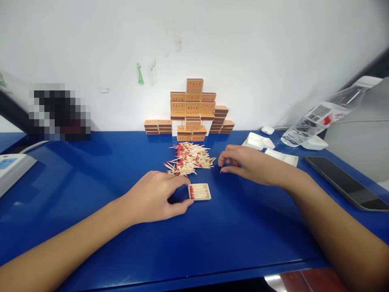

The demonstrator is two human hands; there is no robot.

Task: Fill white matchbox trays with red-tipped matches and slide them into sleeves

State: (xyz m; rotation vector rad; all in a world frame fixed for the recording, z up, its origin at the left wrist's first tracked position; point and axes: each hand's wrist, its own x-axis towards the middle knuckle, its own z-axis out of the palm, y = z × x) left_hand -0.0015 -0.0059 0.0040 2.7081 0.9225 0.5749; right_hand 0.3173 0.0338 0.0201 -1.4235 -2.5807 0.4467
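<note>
A white matchbox tray (208, 198) lies on the blue table, with a row of red-tipped matches (200, 190) inside. My left hand (161, 194) grips the tray's left end between thumb and forefinger. Just behind the tray spreads a loose pile of matches (194, 158), heads pointing various ways. To the right of the pile, my right hand (237, 162) is closed in a pinch on a single match (221, 168), mostly hidden by the fingers.
Stacked matchboxes (193, 107) stand against the wall. At right are white paper pieces (258, 140), a tilted plastic bottle (322, 113), a white case (267, 130) and a phone (343, 180). A white power strip (18, 170) sits at left.
</note>
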